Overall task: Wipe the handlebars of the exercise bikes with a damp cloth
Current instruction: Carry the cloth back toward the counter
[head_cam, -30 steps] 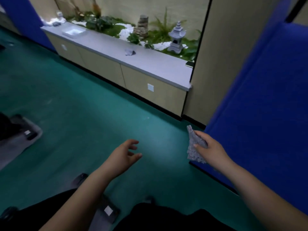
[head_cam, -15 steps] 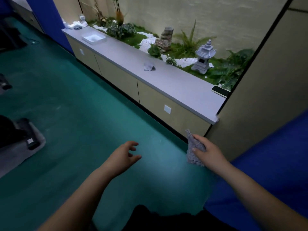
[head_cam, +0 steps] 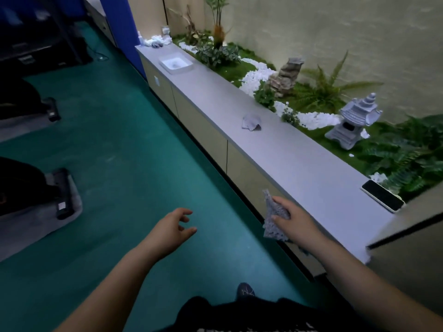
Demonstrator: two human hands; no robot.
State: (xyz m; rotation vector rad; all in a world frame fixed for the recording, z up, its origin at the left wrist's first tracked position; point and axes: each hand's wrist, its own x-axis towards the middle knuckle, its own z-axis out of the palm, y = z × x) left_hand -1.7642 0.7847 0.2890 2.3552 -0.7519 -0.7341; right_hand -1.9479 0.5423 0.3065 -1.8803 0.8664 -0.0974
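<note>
counter (head_cam: 299,161), second cloth (head_cam: 251,122), phone (head_cam: 382,196)

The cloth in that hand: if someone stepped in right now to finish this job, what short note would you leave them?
Right hand: has its grip on the grey cloth, held beside the long counter.
Left hand: empty, fingers loosely curled, over the green floor.
A second crumpled cloth lies on the counter, a phone near its end.
Dark machine bases show at the left edge; no handlebars are in view.
Done: nothing visible. Left: reach the bikes and wipe their handlebars.
</note>
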